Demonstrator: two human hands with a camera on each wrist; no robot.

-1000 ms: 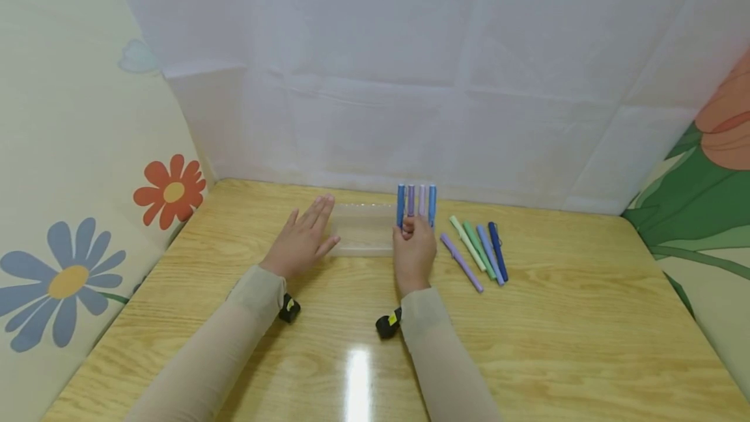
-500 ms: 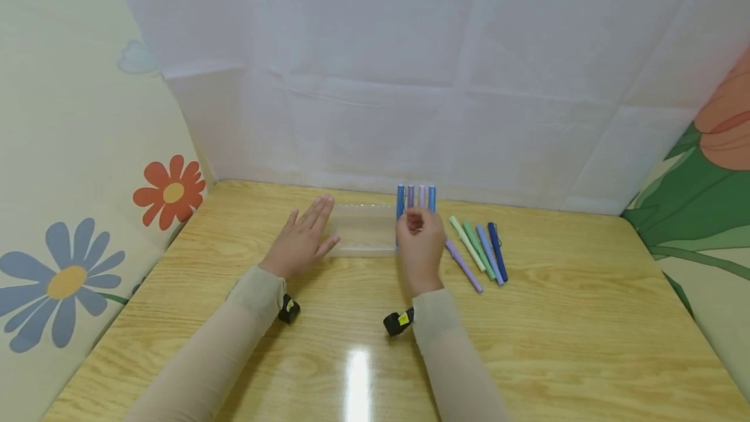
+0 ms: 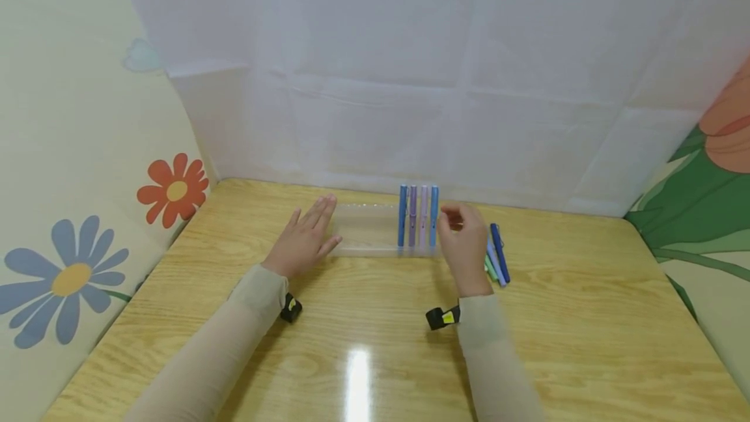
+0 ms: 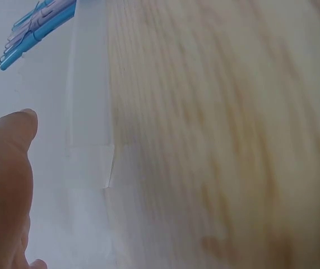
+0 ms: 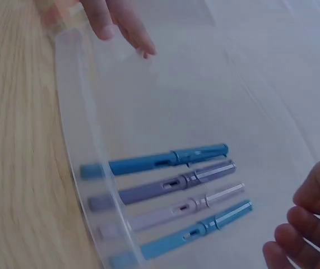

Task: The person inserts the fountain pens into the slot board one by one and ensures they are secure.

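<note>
From here, the right hand (image 3: 465, 247) is hiding parts of the loose pens (image 3: 495, 262). The clear holder's lip (image 5: 74, 101) is blurring the lower ends of the lined-up pens (image 5: 190, 178). The left wrist view's edge is cropping the left hand (image 4: 4, 174).

Hung with white cloth (image 3: 375, 51) at twelve o'clock, floral panels (image 3: 64, 129) at nine and three. Furnished with wood-grain table (image 3: 586, 311), glare (image 3: 358, 383) at six.

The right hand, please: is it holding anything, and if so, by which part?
Nothing appears held: the right hand is beside the light blue pen.
</note>
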